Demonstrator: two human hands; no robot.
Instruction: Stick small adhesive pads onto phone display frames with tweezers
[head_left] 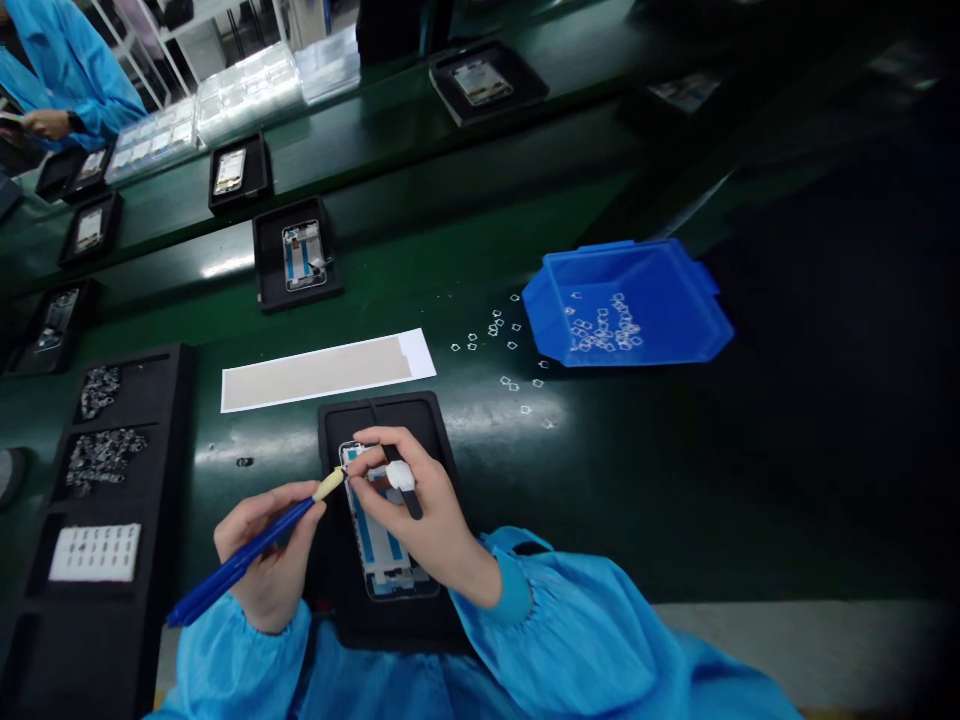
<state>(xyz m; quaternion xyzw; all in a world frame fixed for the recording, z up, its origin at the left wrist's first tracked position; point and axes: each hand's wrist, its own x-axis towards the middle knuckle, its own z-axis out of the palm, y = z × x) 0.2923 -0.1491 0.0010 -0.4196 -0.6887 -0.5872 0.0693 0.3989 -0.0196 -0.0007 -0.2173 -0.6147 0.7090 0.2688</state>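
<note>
My left hand point(274, 545) is closed around a blue pen-like tool point(240, 565) with a pale yellow tip. That tip points at the top left edge of a phone frame point(375, 535) with blue strips, which lies in a black tray point(427, 425) in front of me. Over the frame's upper part, my right hand point(420, 500) has its thumb and fingers pinched close to the yellow tip. A slim black tool with a white wrap point(401, 477) sits in the right hand. Whatever is between those fingertips is too small to make out.
Left stands a black compartment tray point(169, 420) with small dark parts and a white card point(95, 553). Beyond my tray lies a beige strip sheet point(322, 372). Right is a blue bin point(660, 300), with small white outlines scattered beside it. Farther back are trays point(298, 255) and a person's sleeve point(90, 65).
</note>
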